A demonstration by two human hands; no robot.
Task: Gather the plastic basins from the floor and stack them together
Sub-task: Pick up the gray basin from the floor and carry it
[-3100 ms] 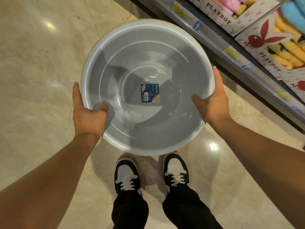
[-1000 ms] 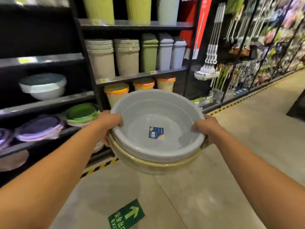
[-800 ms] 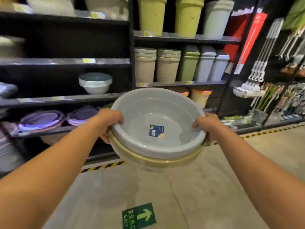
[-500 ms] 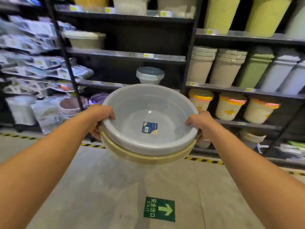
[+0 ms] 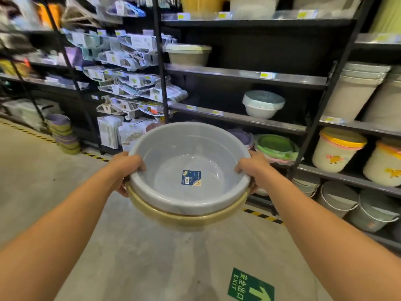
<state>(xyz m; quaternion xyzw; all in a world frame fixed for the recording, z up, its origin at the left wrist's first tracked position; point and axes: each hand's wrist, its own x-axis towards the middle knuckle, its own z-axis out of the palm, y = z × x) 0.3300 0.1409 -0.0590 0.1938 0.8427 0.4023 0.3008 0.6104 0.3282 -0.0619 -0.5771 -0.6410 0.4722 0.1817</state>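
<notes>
shop aisle floor [image 5: 43,192], both hands [image 5: 130,165] gripping nested basins [image 5: 188,170] by rims

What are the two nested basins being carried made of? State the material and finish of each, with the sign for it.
Grey basin: looks like smooth moulded plastic with a soft sheen; highlights curve across its inner wall, and a printed label sticks to the bottom. Yellow basin beneath it: probably the same kind of plastic, duller and faintly speckled, though only its rim and lower wall show.
</notes>
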